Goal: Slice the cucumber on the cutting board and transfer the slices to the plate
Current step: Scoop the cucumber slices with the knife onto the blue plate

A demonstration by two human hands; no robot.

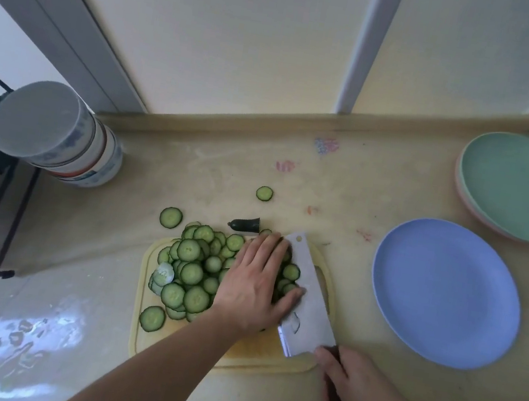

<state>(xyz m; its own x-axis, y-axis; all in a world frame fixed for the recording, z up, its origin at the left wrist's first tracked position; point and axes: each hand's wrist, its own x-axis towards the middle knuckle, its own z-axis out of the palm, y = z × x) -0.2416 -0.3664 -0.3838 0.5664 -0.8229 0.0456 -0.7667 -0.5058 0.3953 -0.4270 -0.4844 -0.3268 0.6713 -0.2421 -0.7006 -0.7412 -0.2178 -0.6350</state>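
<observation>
A pile of cucumber slices (194, 265) covers the left half of the wooden cutting board (266, 353). My left hand (257, 282) lies flat on the right side of the pile, fingers spread, pressing slices against the broad blade of a cleaver (306, 297). My right hand (361, 392) grips the cleaver's dark handle at the board's near right corner. The blade lies tilted across the board's right side. An empty blue plate (446, 291) sits to the right of the board. A dark cucumber end (245, 224) lies just behind the board.
Two stray slices rest on the counter, one (264, 193) far behind the board and one (170, 217) at its back left. A stack of green and pink plates (518, 185) stands at the back right. A round lidded container (59, 133) stands at the back left.
</observation>
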